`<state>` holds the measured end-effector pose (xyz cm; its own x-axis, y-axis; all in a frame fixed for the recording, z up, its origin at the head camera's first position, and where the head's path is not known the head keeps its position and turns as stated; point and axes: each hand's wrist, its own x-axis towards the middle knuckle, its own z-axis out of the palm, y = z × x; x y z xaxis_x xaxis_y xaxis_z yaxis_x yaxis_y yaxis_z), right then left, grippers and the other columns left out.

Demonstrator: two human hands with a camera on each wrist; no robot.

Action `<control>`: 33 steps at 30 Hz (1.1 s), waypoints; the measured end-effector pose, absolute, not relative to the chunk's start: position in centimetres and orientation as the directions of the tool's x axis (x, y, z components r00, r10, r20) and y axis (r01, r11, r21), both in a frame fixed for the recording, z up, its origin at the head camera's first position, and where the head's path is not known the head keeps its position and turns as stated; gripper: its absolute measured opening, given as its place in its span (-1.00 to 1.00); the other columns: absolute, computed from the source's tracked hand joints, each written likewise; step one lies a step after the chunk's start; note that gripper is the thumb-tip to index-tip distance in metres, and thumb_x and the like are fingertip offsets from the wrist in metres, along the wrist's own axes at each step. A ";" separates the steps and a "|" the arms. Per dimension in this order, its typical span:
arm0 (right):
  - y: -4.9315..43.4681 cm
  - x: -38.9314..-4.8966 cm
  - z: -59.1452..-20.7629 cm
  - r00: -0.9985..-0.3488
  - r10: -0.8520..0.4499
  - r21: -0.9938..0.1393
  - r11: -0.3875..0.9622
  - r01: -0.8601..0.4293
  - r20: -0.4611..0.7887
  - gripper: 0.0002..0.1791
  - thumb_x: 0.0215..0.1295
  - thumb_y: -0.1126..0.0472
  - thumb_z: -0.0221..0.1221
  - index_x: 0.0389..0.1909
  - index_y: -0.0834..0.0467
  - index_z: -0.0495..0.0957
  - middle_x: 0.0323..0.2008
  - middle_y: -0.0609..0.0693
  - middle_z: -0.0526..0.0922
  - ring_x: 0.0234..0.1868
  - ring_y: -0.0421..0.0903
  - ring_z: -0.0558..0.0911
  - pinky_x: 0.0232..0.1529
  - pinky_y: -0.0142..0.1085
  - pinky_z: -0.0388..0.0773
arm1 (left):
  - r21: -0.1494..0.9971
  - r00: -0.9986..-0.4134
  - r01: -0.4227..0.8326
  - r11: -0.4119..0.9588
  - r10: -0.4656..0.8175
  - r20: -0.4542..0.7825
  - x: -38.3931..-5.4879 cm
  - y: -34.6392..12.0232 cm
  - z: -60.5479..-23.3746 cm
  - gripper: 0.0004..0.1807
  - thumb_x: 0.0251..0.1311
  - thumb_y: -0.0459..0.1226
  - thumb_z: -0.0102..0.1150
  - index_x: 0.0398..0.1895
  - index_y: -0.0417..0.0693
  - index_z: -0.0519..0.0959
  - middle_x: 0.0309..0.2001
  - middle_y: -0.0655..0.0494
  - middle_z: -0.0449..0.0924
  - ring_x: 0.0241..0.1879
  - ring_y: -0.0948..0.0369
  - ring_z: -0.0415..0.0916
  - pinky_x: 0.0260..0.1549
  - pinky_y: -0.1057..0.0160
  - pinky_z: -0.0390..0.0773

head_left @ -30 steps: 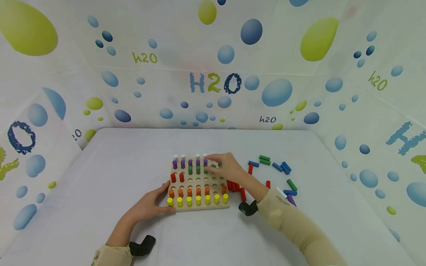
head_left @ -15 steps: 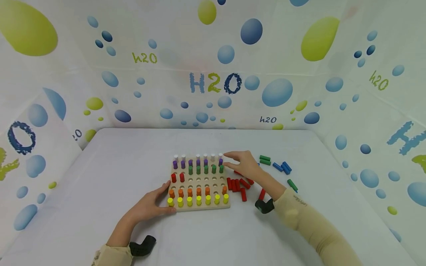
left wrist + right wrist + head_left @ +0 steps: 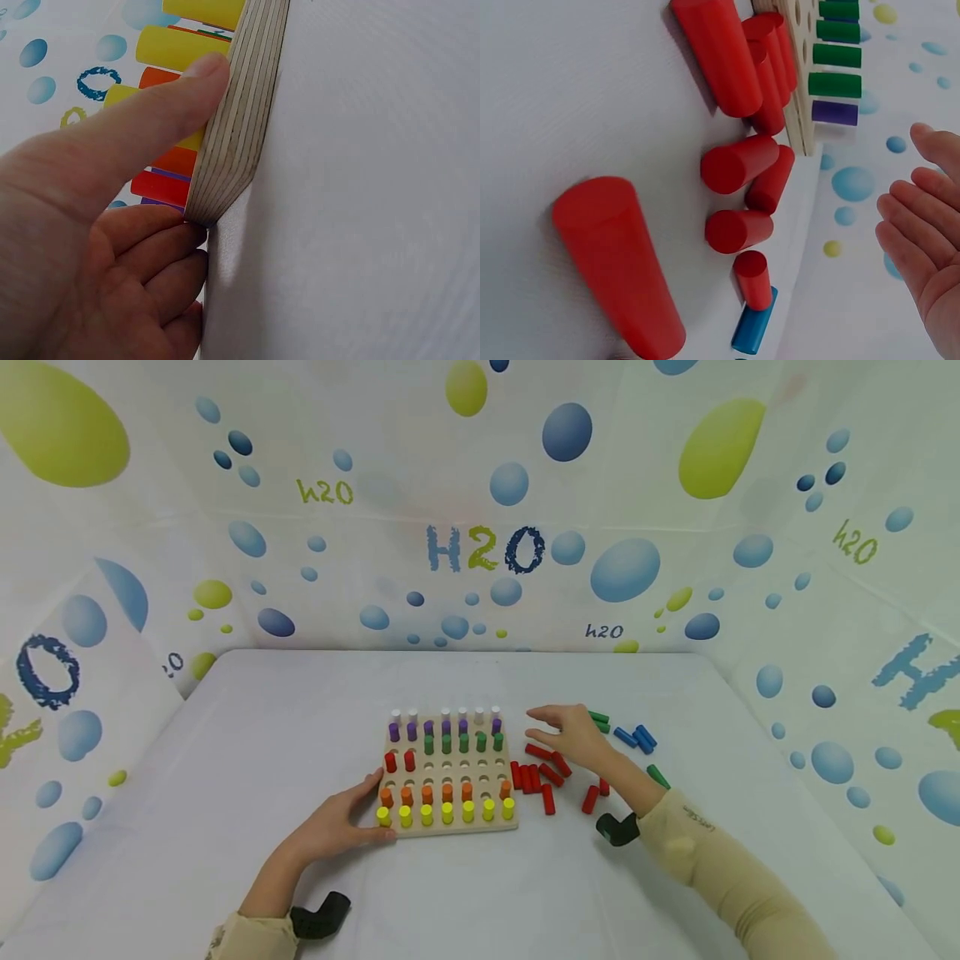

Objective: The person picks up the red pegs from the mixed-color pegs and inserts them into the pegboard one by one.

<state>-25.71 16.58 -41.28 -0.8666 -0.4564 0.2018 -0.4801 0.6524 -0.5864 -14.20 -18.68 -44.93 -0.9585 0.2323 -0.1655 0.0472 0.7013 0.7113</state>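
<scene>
A wooden pegboard (image 3: 457,830) carries upright coloured pegs. Yellow pegs (image 3: 447,812) stand along its near edge, with orange, red, green, purple and white pegs (image 3: 446,715) in rows behind; some holes show bare. My left hand (image 3: 333,827) grips the near left corner; in the left wrist view its thumb (image 3: 161,109) lies along the layered edge and the fingers bend at the side. To the right of the board hovers my right hand (image 3: 573,731), thumb and fingers apart with nothing between them. Loose red pegs (image 3: 548,799) lie below it.
Further right on the white tabletop (image 3: 247,727) are loose blue pegs (image 3: 643,737) and green pegs (image 3: 657,776), partly behind the right arm. In the right wrist view, several red pegs (image 3: 622,262) and a blue peg (image 3: 754,321) lie close by.
My right hand has moved off the board to the right, uncovering the right-hand ends of the peg rows and several loose red pegs. The left hand and board stay in place.
</scene>
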 end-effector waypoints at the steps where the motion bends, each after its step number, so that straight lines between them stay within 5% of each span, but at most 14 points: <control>1: 16.6 -25.7 -41.3 -0.869 -0.454 -0.588 0.655 -0.475 0.197 -0.55 0.18 0.12 0.22 0.07 0.22 0.51 0.03 0.09 0.56 0.05 0.05 0.53 -0.03 -0.11 0.51 | 0.711 -0.958 0.045 0.702 0.231 -0.168 -14.2 -18.7 -44.9 0.11 -0.16 0.09 0.36 0.42 -0.08 -0.01 0.37 -0.23 0.00 0.33 -0.18 -0.09 0.18 -0.25 0.03; 19: 16.0 -26.4 -42.7 -0.922 -0.386 -0.457 0.825 -0.332 -0.026 -0.61 0.17 0.12 0.22 0.03 0.16 0.54 -0.05 0.06 0.60 -0.04 -0.02 0.55 -0.09 -0.22 0.56 | 0.717 -0.955 0.066 0.694 0.252 -0.156 -14.6 -19.1 -44.8 0.10 -0.15 0.08 0.36 0.41 -0.11 0.00 0.36 -0.22 0.00 0.34 -0.17 -0.08 0.19 -0.22 0.04; 33: 15.1 -26.4 -43.6 -0.908 -0.419 -0.340 0.854 -0.393 -0.004 -0.68 0.13 0.13 0.26 -0.12 0.20 0.61 -0.29 0.00 0.67 -0.28 -0.13 0.58 -0.19 -0.33 0.58 | 0.721 -0.952 0.058 0.691 0.256 -0.168 -14.8 -19.3 -44.6 0.10 -0.15 0.08 0.36 0.41 -0.10 -0.01 0.37 -0.21 -0.01 0.34 -0.16 -0.10 0.20 -0.22 0.03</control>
<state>-26.42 15.07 -43.63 -0.9079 -0.4192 -0.0043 -0.3928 0.8543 -0.3403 -14.83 -19.29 -44.61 -0.9520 0.2557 -0.1681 0.0582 0.6906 0.7209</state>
